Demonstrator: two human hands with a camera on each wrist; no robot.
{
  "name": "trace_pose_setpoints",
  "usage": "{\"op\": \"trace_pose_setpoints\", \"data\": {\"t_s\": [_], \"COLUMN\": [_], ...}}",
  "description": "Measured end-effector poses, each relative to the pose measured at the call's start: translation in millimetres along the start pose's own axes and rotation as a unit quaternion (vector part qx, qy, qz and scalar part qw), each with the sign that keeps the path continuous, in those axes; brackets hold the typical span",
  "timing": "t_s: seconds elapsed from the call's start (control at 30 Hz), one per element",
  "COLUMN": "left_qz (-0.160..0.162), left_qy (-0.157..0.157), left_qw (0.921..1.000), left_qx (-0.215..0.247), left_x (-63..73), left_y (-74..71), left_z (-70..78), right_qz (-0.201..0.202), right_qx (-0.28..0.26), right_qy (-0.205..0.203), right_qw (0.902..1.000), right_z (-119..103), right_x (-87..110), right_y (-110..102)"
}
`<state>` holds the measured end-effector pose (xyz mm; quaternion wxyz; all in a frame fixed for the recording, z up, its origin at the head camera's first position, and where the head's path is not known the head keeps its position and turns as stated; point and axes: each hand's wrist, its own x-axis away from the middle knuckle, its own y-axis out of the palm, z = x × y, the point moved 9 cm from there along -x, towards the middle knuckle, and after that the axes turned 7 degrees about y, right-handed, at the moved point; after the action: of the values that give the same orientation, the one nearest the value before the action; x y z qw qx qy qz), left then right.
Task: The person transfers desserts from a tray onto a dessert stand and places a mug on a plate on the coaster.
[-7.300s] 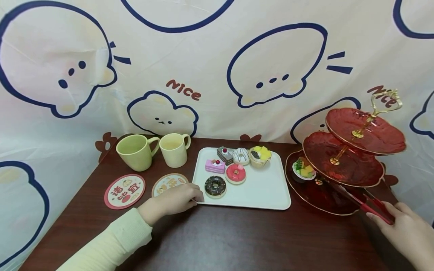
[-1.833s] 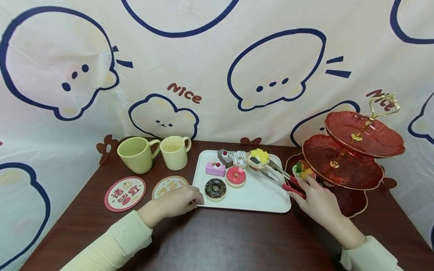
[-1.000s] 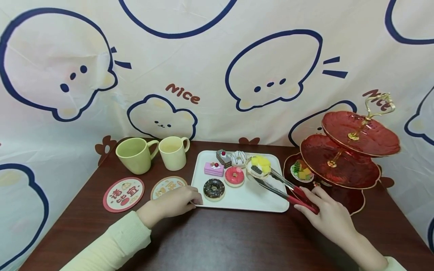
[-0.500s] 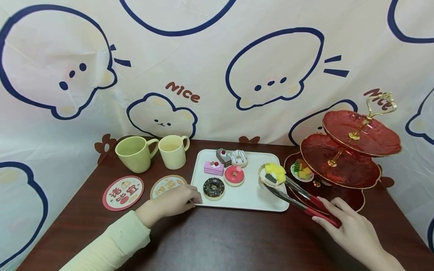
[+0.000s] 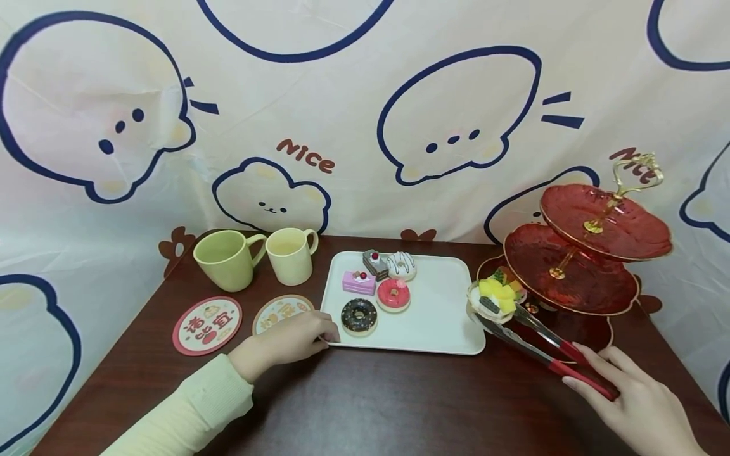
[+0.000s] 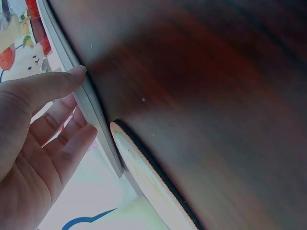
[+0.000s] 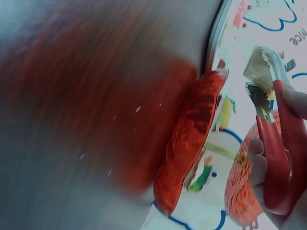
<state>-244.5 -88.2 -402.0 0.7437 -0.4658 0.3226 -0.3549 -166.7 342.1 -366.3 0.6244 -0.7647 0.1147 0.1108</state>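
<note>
My left hand (image 5: 296,334) holds the near left corner of the white tray (image 5: 439,320); the left wrist view has the thumb and fingers on its rim (image 6: 91,108). My right hand (image 5: 644,399) grips red-handled tongs (image 5: 582,378). Between the tong tips is a fruit tart (image 5: 495,299) with yellow pieces on top, held above the tray's right edge. It overlaps another fruit-topped dessert (image 5: 519,290) on the bottom plate of the red three-tier stand (image 5: 599,285). On the tray sit a pink donut (image 5: 393,295), a chocolate donut (image 5: 358,316), a white donut (image 5: 402,266) and two cake slices (image 5: 359,283).
A green mug (image 5: 225,259) and a cream mug (image 5: 289,256) stand at the back left. Two round coasters lie before them, one red-rimmed (image 5: 207,325), one tan-rimmed (image 5: 279,310) partly behind my left hand. A patterned cloth (image 5: 342,114) hangs behind the table.
The tongs, earlier at the stand's bottom plate, gripped the fruit tart on the tray, lifted it and carried it right toward the stand. My left hand has stayed at the tray corner.
</note>
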Motion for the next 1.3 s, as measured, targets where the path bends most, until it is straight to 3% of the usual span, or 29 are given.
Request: {"op": "trace_pose_setpoints", "data": {"t_s": [0.2,0.6,1.07,1.3], "left_qz": [-0.004,-0.01,-0.01,-0.006], "left_qy": [-0.008,-0.017,-0.012,-0.004], "left_qw": [0.9999,0.9997,0.9998,1.0], "left_qx": [0.004,0.012,0.012,0.002], "left_x": [-0.1,0.1,-0.4,0.0], "left_y": [1.2,1.5,1.7,2.8], "left_z": [-2.0,-2.8,-4.1,-4.2], "right_qz": [0.019,-0.012,0.049,0.049], "right_qx": [-0.004,0.015,0.004,0.007], "right_qy": [0.009,0.052,0.055,0.055], "right_qw": [0.9998,0.9984,0.9973,0.9972], "right_z": [15.4,38.5,58.7,67.2], "right_x": [9.8,14.0,19.5,16.4], "right_y": [-5.1,-0.4,-14.6,-14.4]}}
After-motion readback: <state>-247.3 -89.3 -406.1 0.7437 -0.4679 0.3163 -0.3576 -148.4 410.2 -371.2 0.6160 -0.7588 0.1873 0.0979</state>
